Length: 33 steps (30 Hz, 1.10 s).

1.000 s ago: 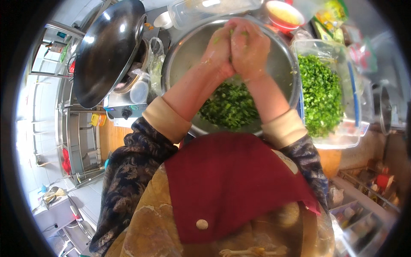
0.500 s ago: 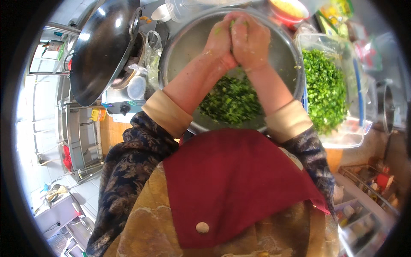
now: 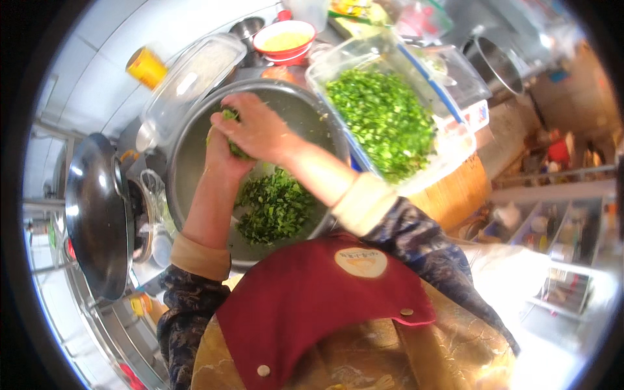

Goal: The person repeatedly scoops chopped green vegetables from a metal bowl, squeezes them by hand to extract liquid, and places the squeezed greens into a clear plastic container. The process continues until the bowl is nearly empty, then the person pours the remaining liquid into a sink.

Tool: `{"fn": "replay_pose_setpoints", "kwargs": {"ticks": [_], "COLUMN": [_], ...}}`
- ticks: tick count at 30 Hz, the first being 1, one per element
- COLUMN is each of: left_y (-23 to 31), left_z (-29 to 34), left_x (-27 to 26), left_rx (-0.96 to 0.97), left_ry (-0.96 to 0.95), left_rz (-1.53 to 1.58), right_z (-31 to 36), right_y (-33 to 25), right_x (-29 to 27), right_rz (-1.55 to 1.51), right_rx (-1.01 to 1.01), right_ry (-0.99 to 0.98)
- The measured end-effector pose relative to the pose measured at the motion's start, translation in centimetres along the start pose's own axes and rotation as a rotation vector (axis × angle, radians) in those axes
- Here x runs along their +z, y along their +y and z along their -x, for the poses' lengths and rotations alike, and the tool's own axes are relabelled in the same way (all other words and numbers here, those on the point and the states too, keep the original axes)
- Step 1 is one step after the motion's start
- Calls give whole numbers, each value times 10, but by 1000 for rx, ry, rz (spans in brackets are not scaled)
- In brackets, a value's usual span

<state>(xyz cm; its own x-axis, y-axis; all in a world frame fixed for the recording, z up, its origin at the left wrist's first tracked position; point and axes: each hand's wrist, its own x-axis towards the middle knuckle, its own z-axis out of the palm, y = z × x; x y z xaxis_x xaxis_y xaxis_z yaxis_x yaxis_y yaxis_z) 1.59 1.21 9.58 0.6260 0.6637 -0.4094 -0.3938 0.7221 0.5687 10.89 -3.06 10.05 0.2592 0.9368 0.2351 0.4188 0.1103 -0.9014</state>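
Observation:
Over a wide steel basin (image 3: 194, 162), my left hand (image 3: 223, 148) and my right hand (image 3: 261, 130) are pressed together. A clump of chopped greens (image 3: 238, 151) is squeezed between them, with bits showing at the top and near the wrists. My right hand lies across the clump from above, while my left cups it from below and the left side; its fingers are partly hidden. Beneath my wrists, a loose heap of chopped greens (image 3: 278, 207) lies in the near part of the basin.
Right of the basin stands a clear plastic box (image 3: 463, 148) with more chopped greens (image 3: 383, 120). Behind are a red-rimmed bowl (image 3: 286, 53) of yellowish food, a small metal bowl (image 3: 247, 27) and a clear tub (image 3: 195, 71). A black wok (image 3: 97, 214) stands left.
The view has turned, so the basin sits further left and the box nearer the middle. My clasped hands have shifted their grip, and more of the greens between them shows.

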Motion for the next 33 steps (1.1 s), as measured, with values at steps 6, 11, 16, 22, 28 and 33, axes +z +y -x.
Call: {"fn": "replay_pose_setpoints", "kwargs": {"ticks": [6, 11, 16, 22, 28, 33], "left_y": [-50, -108, -139, -153, -127, -92], "left_z": [-48, -80, -93, -127, -122, -105], "left_x": [101, 146, 155, 163, 180, 143], "left_rx": [-190, -213, -89, -6, 60, 382], "left_ry": [-401, -457, -451, -611, -774, -788], "left_rz": [-131, -536, -776, -1361, -1157, -1665], "right_z": [52, 85, 96, 102, 123, 124], "right_y": [11, 44, 66, 51, 28, 60], "right_x": [-156, -223, -246, -241, -256, -251], "right_rz": [91, -58, 426, 913, 708, 1083], "right_rx": [145, 284, 348, 602, 420, 364], "right_ry": [-24, 269, 338, 234, 312, 36]}}
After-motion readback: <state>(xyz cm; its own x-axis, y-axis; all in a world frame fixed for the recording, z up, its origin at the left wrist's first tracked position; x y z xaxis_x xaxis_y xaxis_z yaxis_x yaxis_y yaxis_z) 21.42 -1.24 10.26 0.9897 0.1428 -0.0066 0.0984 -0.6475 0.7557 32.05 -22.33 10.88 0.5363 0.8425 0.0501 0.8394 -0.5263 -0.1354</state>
